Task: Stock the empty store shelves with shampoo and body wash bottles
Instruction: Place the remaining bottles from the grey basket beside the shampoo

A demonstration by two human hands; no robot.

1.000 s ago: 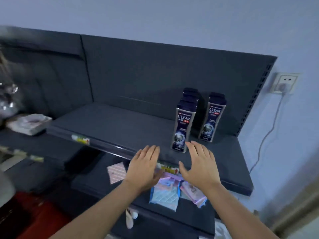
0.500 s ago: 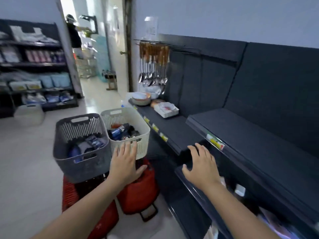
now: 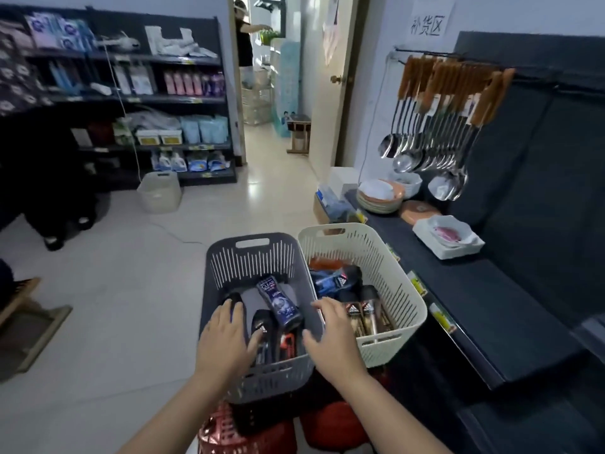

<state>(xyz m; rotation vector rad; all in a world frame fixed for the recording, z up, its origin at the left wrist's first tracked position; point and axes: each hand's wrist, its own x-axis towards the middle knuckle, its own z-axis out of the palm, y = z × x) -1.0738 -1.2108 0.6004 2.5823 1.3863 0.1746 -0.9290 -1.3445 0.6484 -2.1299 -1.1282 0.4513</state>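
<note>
The left hand (image 3: 226,342) covers most of a dark bottle (image 3: 237,298) in the grey basket (image 3: 252,253), so its label is unreadable; the right hand (image 3: 330,339) hides part of the wall beside the white basket (image 3: 389,267); the red stools (image 3: 330,424) underneath show only in scraps; the dark shelf (image 3: 491,306) runs off the right edge; the far shelves (image 3: 183,99) hold packets too small to name; a person (image 3: 244,37) stands half behind the doorframe.
</note>
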